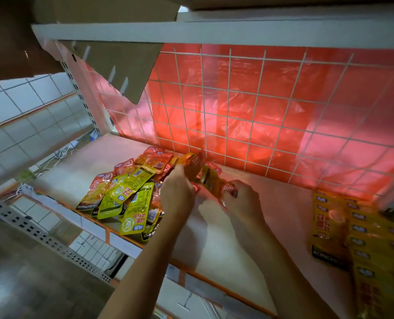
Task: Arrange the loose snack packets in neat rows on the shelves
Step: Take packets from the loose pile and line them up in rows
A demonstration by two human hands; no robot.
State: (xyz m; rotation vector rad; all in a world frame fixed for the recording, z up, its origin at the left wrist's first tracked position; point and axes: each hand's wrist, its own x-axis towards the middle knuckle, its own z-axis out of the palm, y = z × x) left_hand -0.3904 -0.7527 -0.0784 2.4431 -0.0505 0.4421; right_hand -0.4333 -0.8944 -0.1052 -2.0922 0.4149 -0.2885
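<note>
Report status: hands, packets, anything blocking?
Left hand and right hand each grip orange packets over shelf. Loose pile left, unsorted; neat row far right. No obstacle seen between.

The slender left forearm (143,265) and right forearm (276,265) are bare along their whole visible length. The left hand (177,196) and right hand (243,203) are bare too.

Glossy plastic packets (122,199) — white wire grid (260,107).
</note>
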